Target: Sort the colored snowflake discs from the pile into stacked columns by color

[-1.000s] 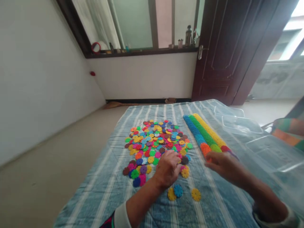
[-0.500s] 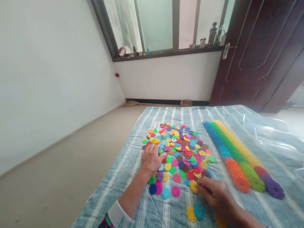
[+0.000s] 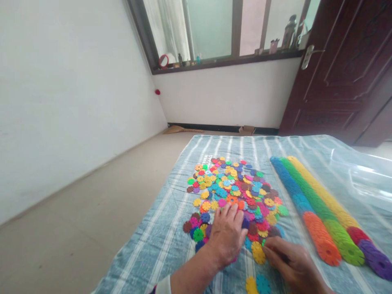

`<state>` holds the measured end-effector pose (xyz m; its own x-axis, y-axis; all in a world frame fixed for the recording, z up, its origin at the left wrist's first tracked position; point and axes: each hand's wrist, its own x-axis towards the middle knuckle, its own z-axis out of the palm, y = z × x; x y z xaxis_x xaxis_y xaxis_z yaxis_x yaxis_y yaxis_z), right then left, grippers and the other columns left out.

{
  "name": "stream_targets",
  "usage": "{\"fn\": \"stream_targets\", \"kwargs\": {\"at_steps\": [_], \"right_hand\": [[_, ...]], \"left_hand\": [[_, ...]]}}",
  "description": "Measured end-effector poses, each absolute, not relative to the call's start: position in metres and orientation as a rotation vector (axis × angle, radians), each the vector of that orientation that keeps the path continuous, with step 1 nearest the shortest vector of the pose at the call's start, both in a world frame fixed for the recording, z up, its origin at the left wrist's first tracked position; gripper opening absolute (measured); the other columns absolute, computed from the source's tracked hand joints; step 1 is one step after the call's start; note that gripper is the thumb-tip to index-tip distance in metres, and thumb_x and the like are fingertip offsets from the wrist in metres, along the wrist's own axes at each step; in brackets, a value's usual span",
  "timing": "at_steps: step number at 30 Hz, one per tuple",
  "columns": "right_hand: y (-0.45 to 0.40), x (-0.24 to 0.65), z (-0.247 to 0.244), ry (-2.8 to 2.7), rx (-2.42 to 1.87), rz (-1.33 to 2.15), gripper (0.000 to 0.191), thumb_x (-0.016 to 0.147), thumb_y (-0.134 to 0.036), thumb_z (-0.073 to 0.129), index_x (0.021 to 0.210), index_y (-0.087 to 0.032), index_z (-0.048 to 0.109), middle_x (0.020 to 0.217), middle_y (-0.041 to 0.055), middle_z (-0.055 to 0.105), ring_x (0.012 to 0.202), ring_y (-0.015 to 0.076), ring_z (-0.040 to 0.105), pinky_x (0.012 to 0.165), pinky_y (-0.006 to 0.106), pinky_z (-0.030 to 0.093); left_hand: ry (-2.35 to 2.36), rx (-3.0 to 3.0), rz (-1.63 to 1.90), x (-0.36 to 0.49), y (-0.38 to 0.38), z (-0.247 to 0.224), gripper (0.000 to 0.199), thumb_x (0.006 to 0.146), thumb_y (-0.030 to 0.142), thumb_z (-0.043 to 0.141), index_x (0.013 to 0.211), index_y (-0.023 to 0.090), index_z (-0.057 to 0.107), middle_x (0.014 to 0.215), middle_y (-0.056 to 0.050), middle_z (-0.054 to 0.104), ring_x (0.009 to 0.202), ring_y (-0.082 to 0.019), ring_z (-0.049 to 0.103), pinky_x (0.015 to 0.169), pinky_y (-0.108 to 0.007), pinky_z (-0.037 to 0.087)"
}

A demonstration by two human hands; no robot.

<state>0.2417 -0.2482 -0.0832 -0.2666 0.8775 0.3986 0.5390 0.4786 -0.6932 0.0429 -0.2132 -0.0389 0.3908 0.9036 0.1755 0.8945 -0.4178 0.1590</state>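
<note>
A pile of notched plastic discs (image 3: 222,190) in many colours is spread on a striped cloth. My left hand (image 3: 226,232) lies palm down on the near middle of the pile, fingers stretched out over an orange disc (image 3: 232,199) and others. At the pile's near right edge, my right hand (image 3: 290,257) is closed with thumb and fingers pinched. Beside its fingertips lies a yellow disc (image 3: 259,255); what the pinch holds is hidden. Closer to me are another yellow disc (image 3: 251,285) and a blue disc (image 3: 263,283).
Overlapping rows of discs lie to the right: a blue-and-orange row (image 3: 320,239), a green row (image 3: 330,228) and a yellow, red and purple row (image 3: 333,204). Beyond them is a clear plastic container (image 3: 370,179). The striped cloth (image 3: 147,245) ends at the left above the floor.
My left hand has moved right and toward me, from the pile's left side to its near middle. My right hand stays pinched near the yellow disc. The view has shifted slightly.
</note>
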Motion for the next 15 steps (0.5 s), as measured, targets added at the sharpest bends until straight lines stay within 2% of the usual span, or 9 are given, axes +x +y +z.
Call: {"fn": "stream_targets", "kwargs": {"at_steps": [5, 8, 15], "right_hand": [[-0.2482, 0.2438, -0.0805, -1.958, -1.189, 0.597, 0.033, 0.095, -0.040, 0.047, 0.069, -0.023, 0.056, 0.054, -0.0044, 0.052, 0.047, 0.0099, 0.049, 0.046, 0.019, 0.038], [-0.2486, 0.2446, -0.0781, -1.961, -1.202, 0.628, 0.033, 0.095, -0.040, 0.046, 0.069, -0.023, 0.056, 0.055, -0.0039, 0.052, 0.048, 0.0107, 0.050, 0.047, 0.020, 0.039], [-0.2486, 0.2455, -0.0734, -1.960, -1.220, 0.649, 0.032, 0.095, -0.039, 0.047, 0.069, -0.022, 0.057, 0.055, -0.0040, 0.053, 0.048, 0.0106, 0.050, 0.048, 0.020, 0.040]], "left_hand": [[1.550, 2.684, 0.408, 0.0473, -0.2160, -0.0417, 0.025, 0.088, 0.022, 0.052, 0.112, 0.019, 0.060, 0.122, -0.009, 0.063, 0.112, -0.026, 0.055, 0.098, -0.044, 0.048], [1.481, 2.734, 0.414, 0.0476, -0.2169, -0.0408, 0.027, 0.083, 0.012, 0.051, 0.107, 0.018, 0.061, 0.117, -0.009, 0.065, 0.106, -0.026, 0.058, 0.092, -0.041, 0.052], [1.319, 2.750, 0.541, 0.0441, -0.2181, -0.0428, 0.030, 0.083, 0.010, 0.049, 0.110, 0.017, 0.061, 0.118, -0.008, 0.066, 0.106, -0.023, 0.060, 0.094, -0.036, 0.052]]}}
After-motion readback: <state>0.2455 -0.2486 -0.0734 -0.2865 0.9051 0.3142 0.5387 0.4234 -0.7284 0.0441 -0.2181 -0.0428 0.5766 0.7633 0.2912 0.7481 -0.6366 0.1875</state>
